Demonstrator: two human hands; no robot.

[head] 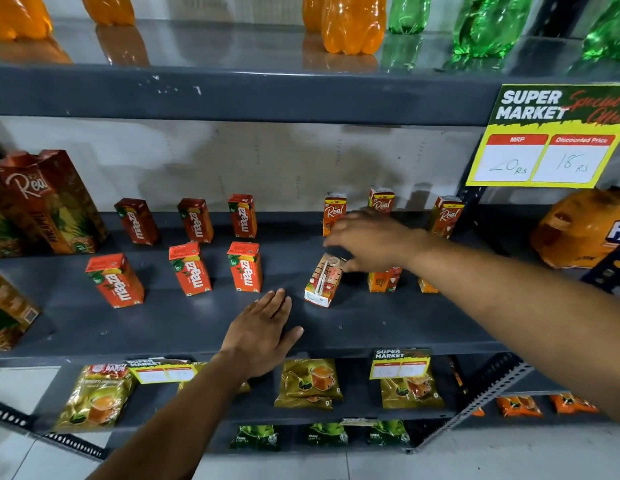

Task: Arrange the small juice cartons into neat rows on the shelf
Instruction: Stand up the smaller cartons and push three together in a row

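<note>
Small juice cartons stand on the dark grey shelf (pixel 388 327). Several red Maaza cartons (pixel 244 266) form two rows on the left half. Orange Real cartons (pixel 334 213) stand at the back right. One Real carton (pixel 324 280) is turned with its straw side outward and tilts backward. My right hand (pixel 367 239) hovers just above and behind it, fingers spread, thumb near its top. Two more Real cartons (pixel 384 278) sit partly hidden under my right wrist. My left hand (pixel 263 330) lies flat on the shelf front, holding nothing.
Large Real pineapple cartons (pixel 49 202) stand at the far left. Orange and green bottles (pixel 353 26) fill the shelf above. A yellow price sign (pixel 543 136) hangs at the upper right, beside an orange pack (pixel 578 230). Tea pouches (pixel 308 382) lie on the lower shelf.
</note>
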